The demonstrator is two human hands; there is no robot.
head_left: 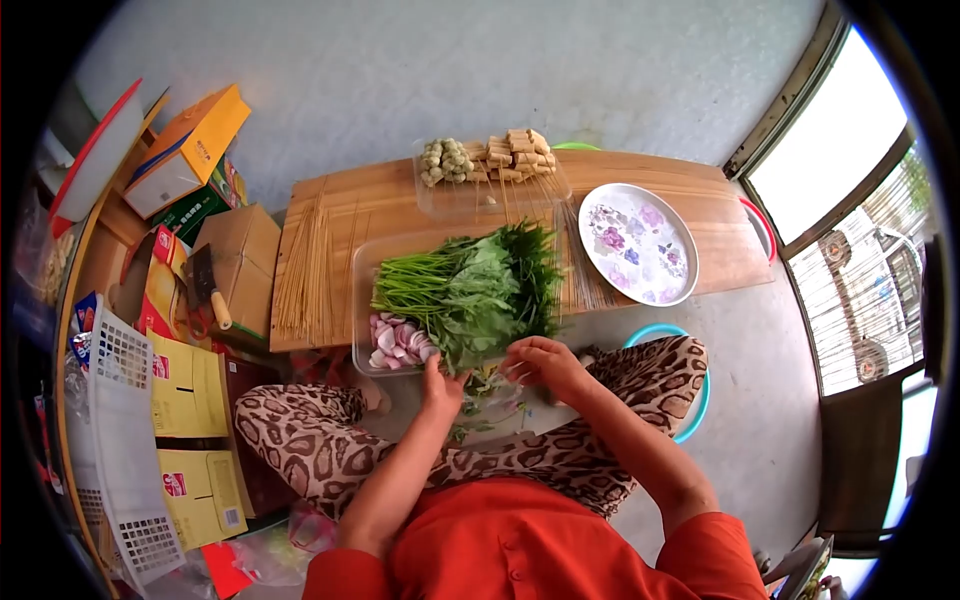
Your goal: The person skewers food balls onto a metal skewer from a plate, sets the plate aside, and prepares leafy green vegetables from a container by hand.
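Note:
A clear plastic tub (362,300) at the near edge of the wooden table holds long green stems (412,284), broad leafy greens (470,285), dark feathery greens (535,270) and cut pink-white shallots (396,342). My left hand (443,388) is at the tub's near rim, beside the shallots, its fingers and thumb around the lower edge of the leafy greens. To its right, my right hand (548,368) reaches inward over my lap, fingers loosely bent and apart, close to the leaves. Nothing shows plainly in it. Loose green scraps (490,395) lie below, between my knees.
Behind the tub, a second clear tub (440,205) holds skewered pale green balls (446,162) and tan rolls (515,155). Bamboo skewers (305,270) lie on the table's left; a floral plate (638,244) is right. A cleaver (208,285) rests by cardboard boxes (237,265).

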